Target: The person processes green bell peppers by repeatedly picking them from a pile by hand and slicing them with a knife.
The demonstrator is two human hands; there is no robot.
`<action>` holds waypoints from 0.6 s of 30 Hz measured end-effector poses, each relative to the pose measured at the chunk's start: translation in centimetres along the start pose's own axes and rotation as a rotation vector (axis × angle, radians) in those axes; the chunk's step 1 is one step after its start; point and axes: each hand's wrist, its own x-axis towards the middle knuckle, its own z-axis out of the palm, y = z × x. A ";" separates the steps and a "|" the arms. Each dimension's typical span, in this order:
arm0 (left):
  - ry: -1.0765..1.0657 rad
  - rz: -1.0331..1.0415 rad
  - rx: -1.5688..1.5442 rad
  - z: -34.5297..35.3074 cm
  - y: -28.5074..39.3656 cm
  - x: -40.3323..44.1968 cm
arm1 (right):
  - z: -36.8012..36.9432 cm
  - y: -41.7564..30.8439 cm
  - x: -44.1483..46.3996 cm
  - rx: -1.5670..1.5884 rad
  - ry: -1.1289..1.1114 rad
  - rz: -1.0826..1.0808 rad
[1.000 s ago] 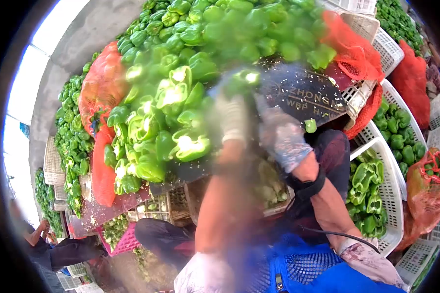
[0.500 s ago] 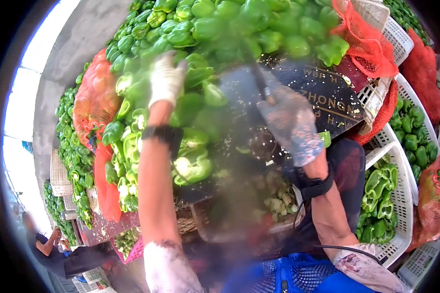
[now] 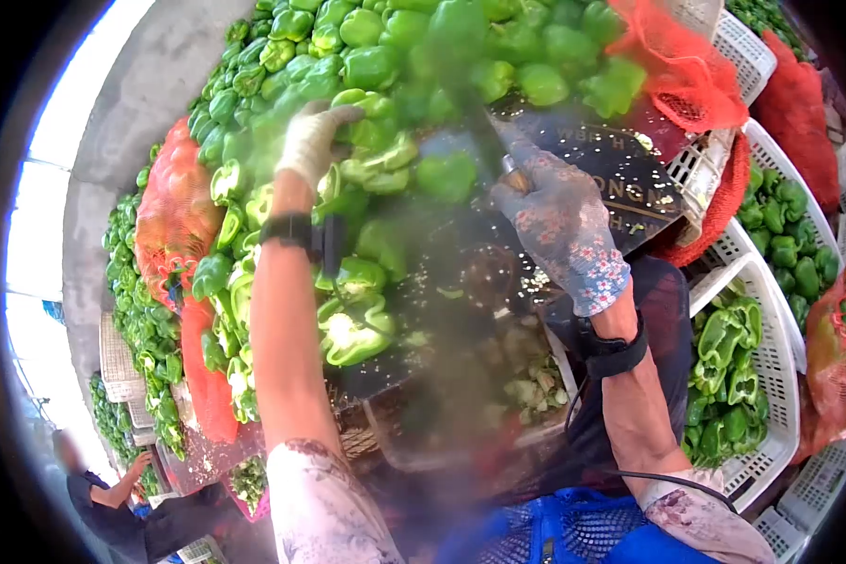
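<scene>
A person's left hand (image 3: 308,141), in a pale knitted glove, reaches into a heap of glossy green bell peppers (image 3: 371,68) on a black counter with gold lettering (image 3: 630,193). The thumb and a forefinger stand apart among the peppers; whether they pinch one cannot be told through the blur. The right hand (image 3: 566,214), in a blue-grey glove with a floral cuff, wraps its fingers tightly round the handle of a metal-collared knife (image 3: 513,175), the dark blade angling away over the pale seeds strewn across the surface. A lone green pepper (image 3: 446,177) lies between the two hands, near the blade. Split peppers with pale insides (image 3: 355,331) lie beside the left forearm, at the counter's near edge.

Good handling here likely means taking one pepper at a time around its firm shoulders, with a light squeeze that does not crack the wall, while the knife hand holds well off and the edge points away from the reaching fingers. Loose seeds could make the footing slick, so a settled grip matters before any blade comes close. A white plastic crate of opened peppers (image 3: 778,376) sits at the person's right, beyond the knee.
</scene>
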 end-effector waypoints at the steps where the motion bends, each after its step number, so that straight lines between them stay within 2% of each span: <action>1: -0.066 0.153 0.000 0.8 0.2 -1.5 | -0.2 0.1 -0.2 -0.006 0.043 -0.092; 2: -0.057 0.010 -0.210 1.9 0.4 -3.0 | -0.6 0.0 -0.4 -0.013 0.086 -0.184; 3: -0.129 0.145 -0.185 2.1 -1.6 -1.9 | -1.7 -1.0 -0.4 -0.022 -0.008 -0.064; 6: -0.101 -0.213 -0.426 5.7 -2.0 -7.0 | -3.5 -2.0 -1.7 -0.111 0.070 -0.167; 9: -0.201 -0.195 -0.519 9.7 -3.5 -10.6 | -5.3 -2.0 -4.5 -0.166 0.044 -0.128; 11: -0.128 -0.214 -0.507 12.5 -4.0 -12.1 | -6.0 -0.7 -6.0 -0.189 0.034 -0.115; 14: -0.053 -0.171 -0.458 14.2 -3.8 -13.5 | -7.3 0.0 -7.7 -0.213 -0.078 0.035; 15: -0.053 -0.165 -0.458 14.1 -4.0 -13.8 | -7.4 0.2 -7.9 -0.169 -0.001 -0.050; 18: -0.034 -0.172 -0.444 14.2 -4.1 -14.2 | -8.7 -0.9 -8.4 -0.103 -0.006 0.050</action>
